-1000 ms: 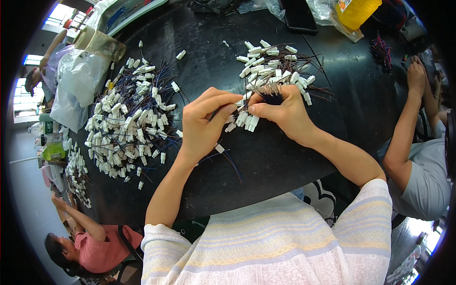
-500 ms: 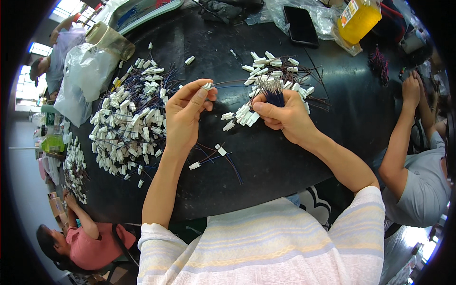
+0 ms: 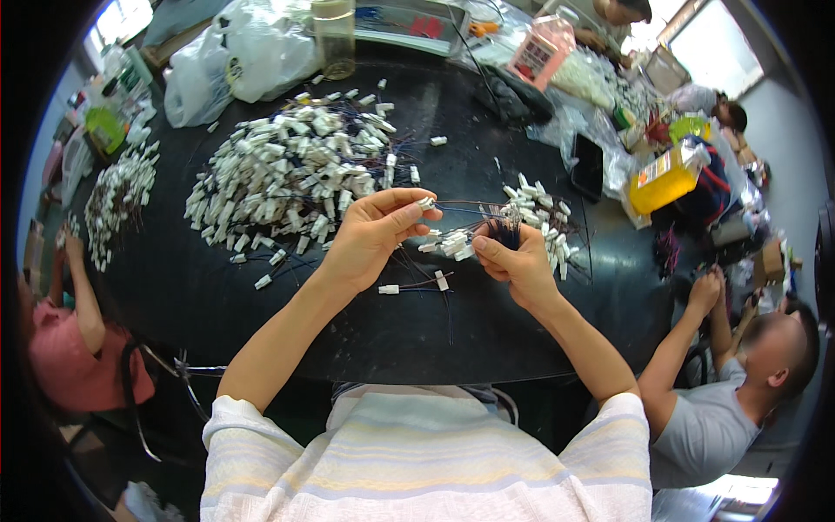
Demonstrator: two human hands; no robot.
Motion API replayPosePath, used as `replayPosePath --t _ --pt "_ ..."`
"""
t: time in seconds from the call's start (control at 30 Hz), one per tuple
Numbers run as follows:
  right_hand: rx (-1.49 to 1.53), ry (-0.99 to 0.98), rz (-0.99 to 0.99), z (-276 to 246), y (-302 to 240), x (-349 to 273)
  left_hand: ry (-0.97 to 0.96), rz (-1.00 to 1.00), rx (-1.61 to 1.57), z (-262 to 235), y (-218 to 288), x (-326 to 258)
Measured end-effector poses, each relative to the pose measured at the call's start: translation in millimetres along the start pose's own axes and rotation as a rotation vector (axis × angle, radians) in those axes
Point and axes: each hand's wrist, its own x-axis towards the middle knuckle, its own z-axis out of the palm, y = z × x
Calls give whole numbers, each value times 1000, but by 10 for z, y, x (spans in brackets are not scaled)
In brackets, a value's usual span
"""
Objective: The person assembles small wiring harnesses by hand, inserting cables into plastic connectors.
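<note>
Between the thumb and fingers of my left hand (image 3: pixel 370 237) is a small white plastic connector (image 3: pixel 426 204). Thin brown and blue wires run from it across to my right hand (image 3: pixel 529 271). That hand is closed around a bundle of dark blue wires (image 3: pixel 504 231) whose fine tips fan upward. Just beyond it lies a smaller heap of white connectors with wires (image 3: pixel 557 228), partly covered by the hand. A large heap of wired white connectors (image 3: pixel 278 165) spreads to the left of my left hand. Loose wired connectors (image 3: pixel 389 290) lie on the black table below my hands.
Plastic bags (image 3: pixel 270 48) and a clear jar (image 3: pixel 335 39) stand at the back left. A black phone (image 3: pixel 587 165), an orange-yellow bottle (image 3: pixel 668 178) and a dark red wire bunch (image 3: pixel 667 250) lie at right. Co-workers sit at both sides; another connector heap (image 3: pixel 117 200) is far left.
My view has swung, so the table and heaps appear shifted. Both hands keep their grips, the connector in the left and the wire bundle in the right, and are slightly closer together.
</note>
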Motion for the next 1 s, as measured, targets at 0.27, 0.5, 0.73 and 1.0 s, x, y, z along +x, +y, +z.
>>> replayPosePath --t 0.27,0.5,0.73,1.0 --pt "-361 149 -374 327 119 201 119 72 -52 -10 -122 -172" --pt "203 -22 37 411 -45 163 211 267 313 104 -84 -227" --pt "161 113 -68 507 -26 132 188 284 359 95 -145 -216" --pt "106 140 -125 503 24 134 172 198 434 122 -140 -271"
